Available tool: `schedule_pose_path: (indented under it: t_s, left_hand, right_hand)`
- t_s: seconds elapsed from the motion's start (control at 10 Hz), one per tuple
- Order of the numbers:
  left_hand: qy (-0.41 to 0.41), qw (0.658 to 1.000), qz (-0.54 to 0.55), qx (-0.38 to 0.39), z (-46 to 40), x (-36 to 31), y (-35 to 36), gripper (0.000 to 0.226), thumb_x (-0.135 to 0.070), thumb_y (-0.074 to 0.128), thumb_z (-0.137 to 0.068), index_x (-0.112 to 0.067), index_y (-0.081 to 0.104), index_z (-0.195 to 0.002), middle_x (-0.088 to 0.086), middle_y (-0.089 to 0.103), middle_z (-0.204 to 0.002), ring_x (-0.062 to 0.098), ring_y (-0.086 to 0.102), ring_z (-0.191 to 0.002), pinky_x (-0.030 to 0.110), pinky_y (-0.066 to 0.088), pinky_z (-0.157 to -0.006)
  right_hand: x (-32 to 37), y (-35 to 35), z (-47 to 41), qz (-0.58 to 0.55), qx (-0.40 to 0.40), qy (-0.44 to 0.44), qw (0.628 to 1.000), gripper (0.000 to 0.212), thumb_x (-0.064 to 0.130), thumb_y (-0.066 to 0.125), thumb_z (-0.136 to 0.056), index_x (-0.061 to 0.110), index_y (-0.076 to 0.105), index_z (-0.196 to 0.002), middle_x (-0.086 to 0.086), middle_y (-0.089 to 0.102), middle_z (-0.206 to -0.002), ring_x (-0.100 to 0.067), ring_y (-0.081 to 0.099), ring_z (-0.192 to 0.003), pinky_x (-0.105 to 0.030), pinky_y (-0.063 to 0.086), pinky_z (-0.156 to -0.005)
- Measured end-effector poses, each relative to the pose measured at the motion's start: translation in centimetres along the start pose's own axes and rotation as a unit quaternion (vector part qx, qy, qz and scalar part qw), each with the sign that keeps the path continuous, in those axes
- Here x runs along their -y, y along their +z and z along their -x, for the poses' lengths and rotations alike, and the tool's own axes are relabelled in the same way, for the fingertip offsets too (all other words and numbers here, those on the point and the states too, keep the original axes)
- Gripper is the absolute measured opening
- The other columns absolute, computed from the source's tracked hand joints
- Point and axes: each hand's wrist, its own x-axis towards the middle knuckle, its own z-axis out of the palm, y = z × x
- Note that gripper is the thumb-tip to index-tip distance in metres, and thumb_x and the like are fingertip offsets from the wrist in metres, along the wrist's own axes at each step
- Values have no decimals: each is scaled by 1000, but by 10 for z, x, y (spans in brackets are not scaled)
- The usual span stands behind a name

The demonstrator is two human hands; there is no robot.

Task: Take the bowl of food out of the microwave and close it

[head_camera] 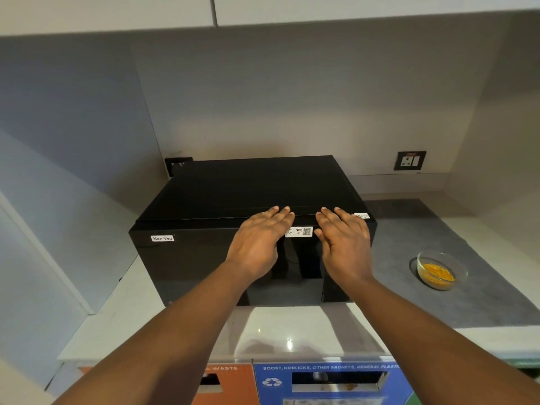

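Note:
A black microwave (204, 200) stands on the white counter with its door closed; a "Non-Veg" label sits at the door's top left. My left hand (260, 238) and my right hand (344, 244) lie flat against the upper front of the microwave, fingers extended over its top edge, holding nothing. A clear glass bowl (441, 268) with yellow-orange food rests on the grey mat (482, 299) to the right of the microwave, well apart from both hands.
A wall socket (409, 160) is on the back wall at the right. White cabinets hang overhead. Below the counter's front edge are an orange waste bin (230, 384) and a blue recycling bin (330, 384) with slots.

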Motion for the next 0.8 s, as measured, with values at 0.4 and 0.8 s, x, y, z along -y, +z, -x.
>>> schedule_pose_path:
  t_s: [0.4, 0.8]
  left_hand:
    - [0, 1000, 2, -7, -2, 3, 5, 71, 2, 51, -92, -25, 31, -155, -4, 31, -163, 12, 22, -152, 37, 20, -124]
    - [-47, 994, 59, -76, 9, -12, -32, 51, -27, 39, -105, -19, 30, -155, 1, 30, -164, 15, 21, -153, 37, 21, -124]
  right_hand:
    - [1, 1, -3, 1, 9, 17, 1000, 36, 21, 62, -96, 15, 66, -131, -6, 68, -134, -28, 55, -133, -48, 34, -112]
    - [25, -56, -6, -4, 60, 29, 998, 55, 38, 34, -106, 13, 34, -155, -8, 33, -163, -24, 22, -154, -42, 16, -122]
